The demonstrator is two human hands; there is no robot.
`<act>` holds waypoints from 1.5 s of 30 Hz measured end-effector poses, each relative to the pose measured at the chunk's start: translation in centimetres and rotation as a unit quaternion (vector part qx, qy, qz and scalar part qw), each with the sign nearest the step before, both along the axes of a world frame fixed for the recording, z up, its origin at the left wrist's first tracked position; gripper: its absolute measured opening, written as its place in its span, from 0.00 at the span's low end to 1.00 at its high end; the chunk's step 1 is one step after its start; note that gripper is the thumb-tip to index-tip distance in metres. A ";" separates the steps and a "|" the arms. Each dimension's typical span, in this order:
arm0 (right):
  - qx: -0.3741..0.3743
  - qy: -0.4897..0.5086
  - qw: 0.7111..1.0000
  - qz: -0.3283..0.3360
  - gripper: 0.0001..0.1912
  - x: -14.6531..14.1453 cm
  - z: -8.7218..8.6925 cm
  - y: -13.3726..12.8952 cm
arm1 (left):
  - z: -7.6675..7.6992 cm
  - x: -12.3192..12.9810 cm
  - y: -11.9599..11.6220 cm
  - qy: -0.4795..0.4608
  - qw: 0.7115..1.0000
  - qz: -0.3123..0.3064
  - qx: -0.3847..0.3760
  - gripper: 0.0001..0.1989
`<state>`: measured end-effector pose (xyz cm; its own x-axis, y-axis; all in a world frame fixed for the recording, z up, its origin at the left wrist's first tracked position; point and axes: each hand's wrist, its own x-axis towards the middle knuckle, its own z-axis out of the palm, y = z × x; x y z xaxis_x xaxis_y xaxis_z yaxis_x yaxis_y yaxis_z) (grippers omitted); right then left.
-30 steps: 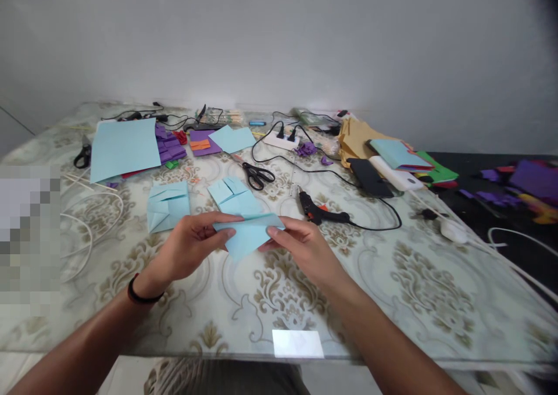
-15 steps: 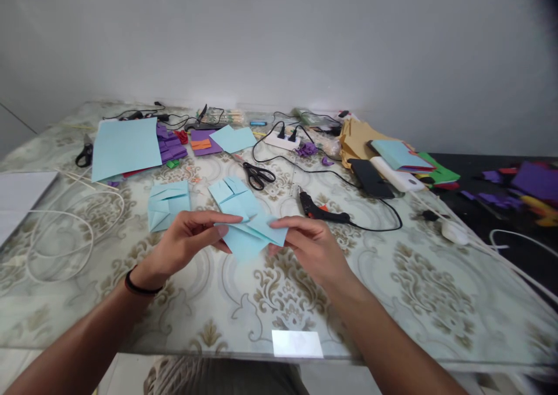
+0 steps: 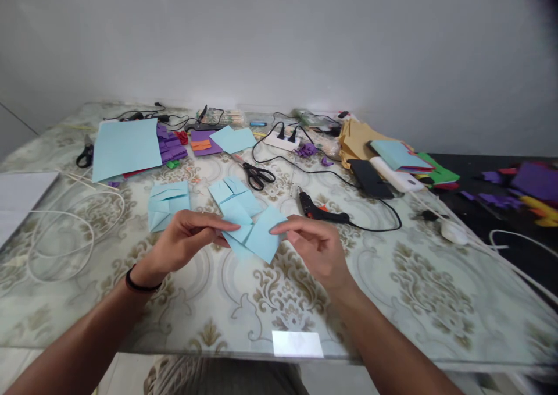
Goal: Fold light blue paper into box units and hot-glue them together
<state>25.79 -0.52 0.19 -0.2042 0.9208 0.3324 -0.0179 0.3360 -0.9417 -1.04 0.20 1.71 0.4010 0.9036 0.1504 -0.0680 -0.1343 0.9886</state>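
Note:
A folded light-blue paper (image 3: 264, 235) is held above the table between my two hands. My left hand (image 3: 194, 238) pinches its left edge, thumb hidden partly behind the fingers. On the right edge, my right hand (image 3: 311, 241) grips a flap between thumb and index finger. Just beyond the held paper lies a creased blue piece (image 3: 233, 194). Another folded blue piece (image 3: 169, 203) rests to the left, past my left hand. Black scissors (image 3: 258, 177) and a black glue gun (image 3: 322, 210) lie behind my hands.
At the back left are a large blue sheet (image 3: 126, 150) and purple pieces (image 3: 171, 145). A white power strip (image 3: 282, 141) stands mid-back. To the right are a phone (image 3: 370, 178), brown paper (image 3: 360, 139) and cables. A white cable loops at the left.
The right part of the held paper has swung open and downward, showing a wider flat face. My right hand has turned slightly with it; my left hand stays nearly in place.

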 end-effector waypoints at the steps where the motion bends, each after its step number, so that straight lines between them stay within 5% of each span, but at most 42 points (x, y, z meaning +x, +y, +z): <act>1: 0.003 -0.013 1.000 -0.012 0.06 -0.2 0.2 0.0 | 0.2 0.1 0.0 0.007 1.000 0.003 0.009 0.14; 7: -0.021 -0.048 0.997 -0.058 0.05 -1.1 -0.5 0.0 | 0.4 0.9 -0.1 0.094 0.991 0.080 0.057 0.02; 13: -0.085 0.001 0.994 -0.064 0.20 -1.3 -0.4 -0.1 | 0.1 1.2 -0.7 0.111 0.981 0.130 0.087 0.08; 20: -0.046 -0.073 0.993 -0.085 0.11 -0.8 -0.5 0.3 | -0.5 1.0 -0.4 0.045 0.994 0.097 0.012 0.13; 31: -0.013 -0.083 0.992 -0.090 0.06 -0.2 -0.4 0.8 | -0.4 0.9 -0.4 0.008 0.999 0.034 0.009 0.12; 45: -0.088 -0.064 0.993 -0.053 0.15 0.4 -1.0 1.5 | 0.3 0.4 -0.4 0.133 0.988 0.048 0.067 0.06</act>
